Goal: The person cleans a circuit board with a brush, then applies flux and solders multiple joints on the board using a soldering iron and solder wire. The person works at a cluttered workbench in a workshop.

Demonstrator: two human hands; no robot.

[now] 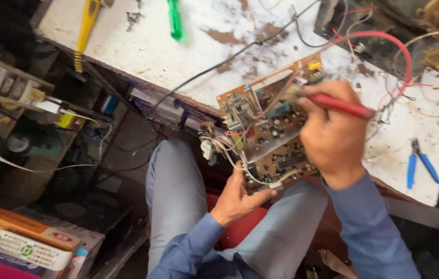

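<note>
A brown circuit board [268, 124] crowded with parts and loose wires rests tilted against the edge of the white workbench [188, 51], over my lap. My left hand [237, 199] grips its lower edge from beneath. My right hand [333, 132] holds a red-handled tool [341, 105] like a pen, with its tip on the upper middle of the board. A thick red wire [395, 46] loops behind my right hand.
On the bench lie a green-handled screwdriver [175, 19], a yellow-handled tool [85, 31] and blue-handled pliers [420, 163]. A black cable [214, 70] crosses the bench. An open device [379, 26] sits at the far right. Boxes [23, 243] and clutter fill the floor at left.
</note>
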